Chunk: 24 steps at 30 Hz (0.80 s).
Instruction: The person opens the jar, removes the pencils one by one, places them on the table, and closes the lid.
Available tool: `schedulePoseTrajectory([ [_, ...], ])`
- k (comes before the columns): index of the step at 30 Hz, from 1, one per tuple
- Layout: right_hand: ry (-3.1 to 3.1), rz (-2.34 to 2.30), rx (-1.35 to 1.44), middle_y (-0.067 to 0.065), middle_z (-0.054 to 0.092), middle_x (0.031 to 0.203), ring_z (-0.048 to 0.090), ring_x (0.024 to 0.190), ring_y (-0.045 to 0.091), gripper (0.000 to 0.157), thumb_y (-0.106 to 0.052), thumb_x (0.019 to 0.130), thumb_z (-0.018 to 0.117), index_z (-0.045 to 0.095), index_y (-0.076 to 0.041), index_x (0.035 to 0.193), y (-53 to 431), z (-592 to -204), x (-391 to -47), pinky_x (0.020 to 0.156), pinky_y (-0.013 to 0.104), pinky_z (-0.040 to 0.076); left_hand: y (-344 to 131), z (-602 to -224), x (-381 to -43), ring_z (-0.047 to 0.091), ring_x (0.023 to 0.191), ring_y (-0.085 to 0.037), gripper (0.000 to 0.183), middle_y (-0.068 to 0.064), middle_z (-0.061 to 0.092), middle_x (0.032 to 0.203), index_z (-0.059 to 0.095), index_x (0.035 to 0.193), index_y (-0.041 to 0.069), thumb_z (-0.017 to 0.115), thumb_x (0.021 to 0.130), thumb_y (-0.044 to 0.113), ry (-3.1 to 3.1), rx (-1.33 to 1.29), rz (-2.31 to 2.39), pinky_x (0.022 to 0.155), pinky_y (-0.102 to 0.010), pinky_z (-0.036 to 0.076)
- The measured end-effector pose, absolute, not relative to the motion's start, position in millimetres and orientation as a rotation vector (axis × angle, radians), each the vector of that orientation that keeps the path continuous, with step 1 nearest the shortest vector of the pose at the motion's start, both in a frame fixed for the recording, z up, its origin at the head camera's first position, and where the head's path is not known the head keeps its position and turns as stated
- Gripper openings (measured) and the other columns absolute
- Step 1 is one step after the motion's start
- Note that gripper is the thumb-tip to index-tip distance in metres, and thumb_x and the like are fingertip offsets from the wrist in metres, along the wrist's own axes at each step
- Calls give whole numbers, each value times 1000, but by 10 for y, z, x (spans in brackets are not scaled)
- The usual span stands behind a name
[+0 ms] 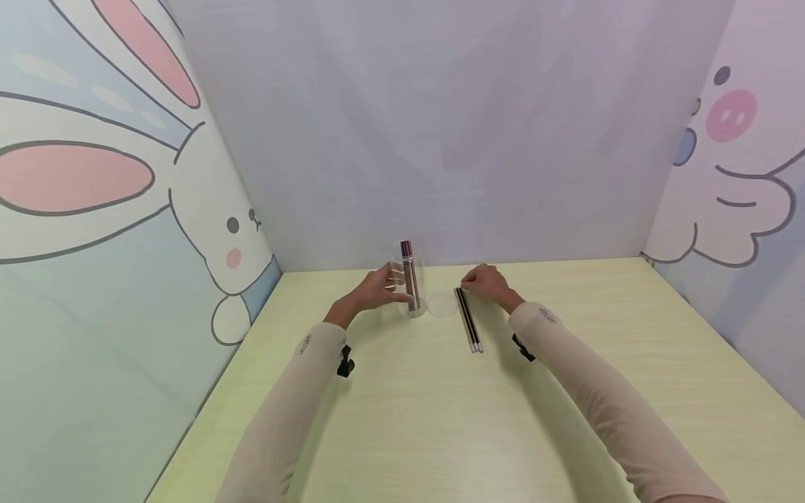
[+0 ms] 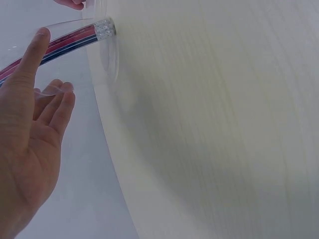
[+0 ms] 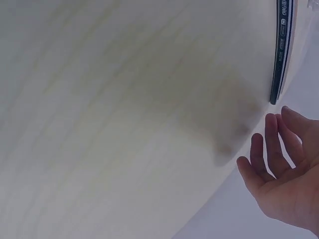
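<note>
My left hand (image 1: 381,285) grips a clear cylindrical container (image 1: 420,276), thumb on the near side and fingers on the far side. Inside it several red and dark pencils (image 2: 75,42) stand at a lean, their silver ends at the bottom in the left wrist view. On the table to the right lie a few dark pencils (image 1: 468,318) side by side, silver ends toward me. My right hand (image 1: 487,283) is at their far ends; in the right wrist view its loosely bent fingers (image 3: 271,132) are just off the pencil tips.
A clear round disc (image 1: 443,306), perhaps a lid, lies on the table between the container and the loose pencils. The pale wooden table (image 1: 428,419) meets a grey backdrop (image 1: 453,140) just behind both hands. Side walls with cartoon animals (image 1: 207,195) stand left and right.
</note>
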State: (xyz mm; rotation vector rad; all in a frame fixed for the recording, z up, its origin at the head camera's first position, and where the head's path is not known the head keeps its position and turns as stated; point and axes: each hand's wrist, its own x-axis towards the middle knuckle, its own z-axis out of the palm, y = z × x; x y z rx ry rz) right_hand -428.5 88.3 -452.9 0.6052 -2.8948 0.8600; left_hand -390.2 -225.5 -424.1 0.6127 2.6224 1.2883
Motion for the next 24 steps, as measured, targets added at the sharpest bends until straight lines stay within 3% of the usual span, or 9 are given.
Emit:
schedulePoseTrajectory([
  [10,-2933,869,587,21,71,126,69,112,38,29,-15,103,64,73,3,124,973,-4315,-4300,91,51,60,-2231,-4229,-3906,56,136,-31,78,-16,57,146,41,144,9,89,86,28,2633,630,1273,114,-41,48],
  [24,-2877,866,644,22,71,124,69,112,38,29,-14,103,66,72,6,124,875,-3861,-4259,93,52,59,-2247,-4218,-3895,55,137,-33,75,-20,56,147,41,144,5,87,88,21,2600,662,1302,114,-41,48],
])
